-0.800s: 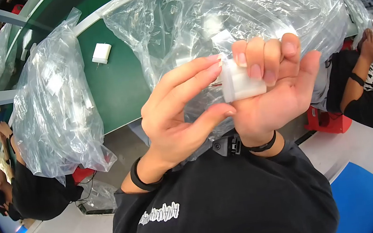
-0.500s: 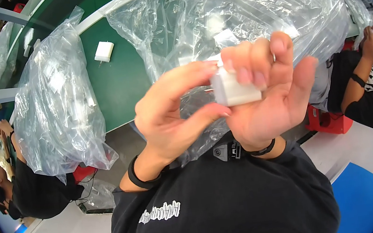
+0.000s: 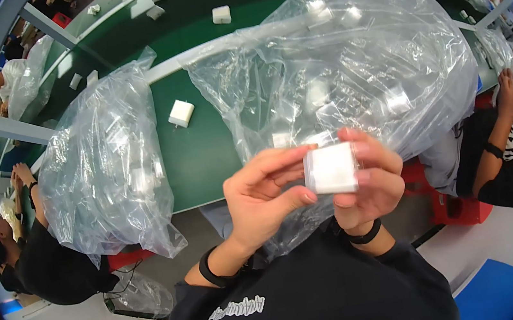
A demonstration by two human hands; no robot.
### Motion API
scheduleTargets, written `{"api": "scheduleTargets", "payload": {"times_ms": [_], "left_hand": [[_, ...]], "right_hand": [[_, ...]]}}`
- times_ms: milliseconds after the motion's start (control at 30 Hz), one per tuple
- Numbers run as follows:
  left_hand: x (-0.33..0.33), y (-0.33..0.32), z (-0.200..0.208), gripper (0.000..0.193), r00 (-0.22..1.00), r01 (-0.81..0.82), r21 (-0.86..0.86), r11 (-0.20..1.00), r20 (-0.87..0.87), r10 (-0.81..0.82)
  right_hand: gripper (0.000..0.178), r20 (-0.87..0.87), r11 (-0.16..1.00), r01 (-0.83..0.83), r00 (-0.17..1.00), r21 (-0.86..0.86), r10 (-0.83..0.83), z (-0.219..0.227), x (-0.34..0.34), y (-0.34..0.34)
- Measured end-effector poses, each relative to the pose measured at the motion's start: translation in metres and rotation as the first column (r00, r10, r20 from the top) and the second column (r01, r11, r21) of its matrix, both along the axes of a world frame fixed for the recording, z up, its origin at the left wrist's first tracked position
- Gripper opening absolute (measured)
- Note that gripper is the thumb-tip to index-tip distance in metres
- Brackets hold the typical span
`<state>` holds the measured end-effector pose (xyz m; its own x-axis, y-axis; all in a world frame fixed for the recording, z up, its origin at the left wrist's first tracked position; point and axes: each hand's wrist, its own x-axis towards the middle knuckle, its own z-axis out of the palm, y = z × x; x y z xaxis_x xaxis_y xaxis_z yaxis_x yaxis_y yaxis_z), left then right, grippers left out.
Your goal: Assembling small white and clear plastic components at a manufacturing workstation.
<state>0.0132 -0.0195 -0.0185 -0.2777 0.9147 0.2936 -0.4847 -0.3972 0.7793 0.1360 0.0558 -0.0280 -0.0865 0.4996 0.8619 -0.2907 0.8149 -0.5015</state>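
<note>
Both my hands hold up one small white square block [image 3: 331,169] in front of my chest, its flat face turned toward me. My left hand [image 3: 262,201] pinches its left edge between thumb and fingers. My right hand [image 3: 369,187] wraps its right side, fingertips on the top and bottom corners. Behind the block lies a big clear plastic bag [image 3: 355,76] with several white blocks inside.
A second clear plastic bag [image 3: 109,173] hangs over the edge of the green table [image 3: 202,144] at my left. A loose white block [image 3: 181,113] lies on the table between the bags. Other seated people work at the left [image 3: 29,254] and right [image 3: 507,146].
The block has turned from lying sideways in my right palm to facing me flat, held lower. My head has tipped up, showing more of the table.
</note>
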Motion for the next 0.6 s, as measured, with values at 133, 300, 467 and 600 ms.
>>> {"api": "scheduleTargets", "payload": {"times_ms": [133,300,467,600], "left_hand": [[0.007,0.002,0.006,0.047,0.999,-0.018,-0.012,1.000,-0.037,0.018],[0.002,0.011,0.007,0.046,0.991,-0.001,-0.080,0.997,-0.130,-0.010],[-0.033,0.055,0.008,0.030,0.621,-0.247,-0.016,0.969,-0.770,0.146],[-0.140,0.149,-0.033,0.030,0.747,-0.545,-0.328,0.772,-0.607,0.270]], "right_hand": [[0.029,-0.016,0.999,0.050,0.999,-0.004,-0.050,-0.002,0.003,-0.004],[0.028,0.011,0.970,0.224,0.975,-0.093,-0.224,-0.001,-0.002,-0.005],[0.032,0.297,0.919,0.331,0.919,-0.215,-0.261,0.014,-0.004,0.012],[0.026,0.299,0.865,0.366,0.916,-0.343,-0.268,0.023,0.008,0.015]]}}
